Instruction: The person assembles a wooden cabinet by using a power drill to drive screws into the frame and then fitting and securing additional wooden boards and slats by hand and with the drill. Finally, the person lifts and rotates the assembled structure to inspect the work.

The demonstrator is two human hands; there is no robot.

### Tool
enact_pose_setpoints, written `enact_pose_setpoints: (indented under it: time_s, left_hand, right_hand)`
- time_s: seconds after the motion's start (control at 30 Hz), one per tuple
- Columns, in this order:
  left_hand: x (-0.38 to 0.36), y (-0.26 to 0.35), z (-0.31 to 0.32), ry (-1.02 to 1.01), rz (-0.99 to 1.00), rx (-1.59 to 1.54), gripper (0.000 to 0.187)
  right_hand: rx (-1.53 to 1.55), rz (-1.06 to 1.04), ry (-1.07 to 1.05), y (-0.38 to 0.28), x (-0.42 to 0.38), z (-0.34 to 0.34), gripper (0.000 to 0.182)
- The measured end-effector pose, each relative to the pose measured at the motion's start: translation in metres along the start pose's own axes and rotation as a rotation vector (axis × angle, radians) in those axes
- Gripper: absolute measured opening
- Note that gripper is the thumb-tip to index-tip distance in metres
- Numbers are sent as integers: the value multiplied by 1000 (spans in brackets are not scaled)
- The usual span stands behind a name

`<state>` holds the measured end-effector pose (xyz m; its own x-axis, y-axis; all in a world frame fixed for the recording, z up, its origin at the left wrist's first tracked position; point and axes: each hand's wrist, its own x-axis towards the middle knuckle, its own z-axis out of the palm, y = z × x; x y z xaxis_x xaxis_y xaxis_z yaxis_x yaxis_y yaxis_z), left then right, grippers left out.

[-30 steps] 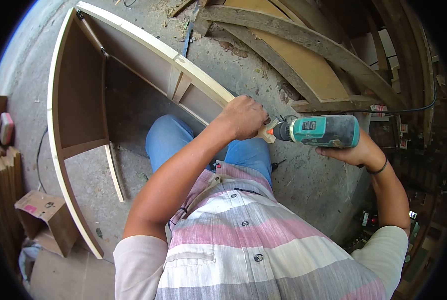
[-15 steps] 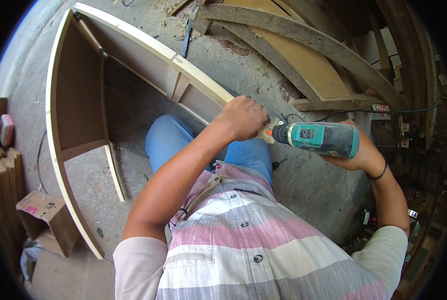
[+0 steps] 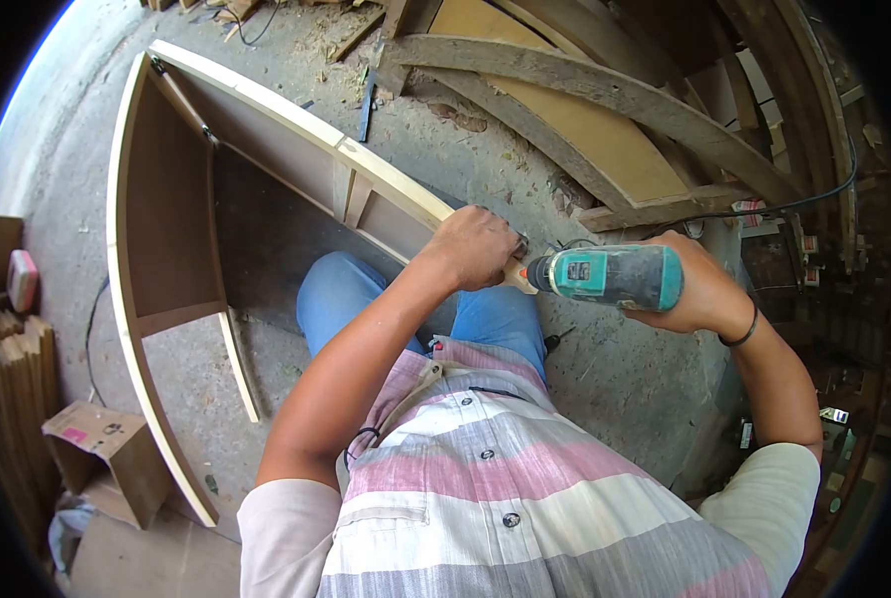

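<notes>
- From my remote seat, I see the right hand (image 3: 705, 289) wrapped around a green-and-black power drill (image 3: 615, 277), its fingers partly hidden by the tool.
- The left hand (image 3: 477, 244) closes over the near end of a pale wooden frame (image 3: 395, 177), fingers curled tight.
- The drill lies level, its chuck (image 3: 539, 273) just beside that frame end; I cannot tell how deep any bit sits.
- The brown-panelled frame stretches away leftward over the concrete floor (image 3: 655, 379), past the denim-clad knees (image 3: 341, 294).
- Weathered timbers (image 3: 565, 72) lie beyond; a cardboard box (image 3: 138, 466) sits at left.
</notes>
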<state>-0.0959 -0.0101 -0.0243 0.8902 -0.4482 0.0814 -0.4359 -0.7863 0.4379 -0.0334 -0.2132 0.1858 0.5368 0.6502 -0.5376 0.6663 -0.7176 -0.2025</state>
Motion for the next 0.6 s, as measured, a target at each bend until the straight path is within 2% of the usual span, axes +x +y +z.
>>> enact_pose_setpoints:
  time_s: [0.1, 0.17, 0.23, 0.3, 0.33, 0.37, 0.43, 0.47, 0.5, 0.53, 0.6]
  left_hand:
    - [0, 2, -5, -28, -8, -3, 23]
    - [-1, 2, -6, -39, -7, 6, 23]
    - [-1, 2, -6, -79, -14, 29, 26]
    - [-3, -1, 6, -41, 4, 81, 29]
    - [-3, -2, 8, -24, 6, 98, 30]
    - [-3, -2, 7, -7, 9, 116, 32]
    - [-2, -1, 3, -37, 5, 91, 33]
    - [-2, 0, 2, -55, 3, 108, 32]
    - [-2, 4, -7, -66, 11, 97, 31]
    - [-2, 3, -7, -67, 14, 101, 31]
    - [-2, 2, -3, -33, 26, 102, 32]
  right_hand:
    - [17, 74, -57, 0, -5, -6, 41]
    - [291, -120, 109, 9, -18, -11, 46]
    - [315, -128, 186, 6, -37, -33, 49]
    - [481, -84, 406, 4, -50, -52, 48]
    - [574, 0, 455, 2, -55, -60, 46]
    - [568, -9, 500, 6, -53, -67, 46]
    - [520, -55, 546, 22, -34, -79, 47]
    - [585, -135, 461, 26, -22, -87, 49]
    - [554, -288, 462, 27, 1, -94, 47]
    - [559, -381, 517, 40, 30, -93, 45]
    - [343, -408, 635, 81, 87, -96, 50]
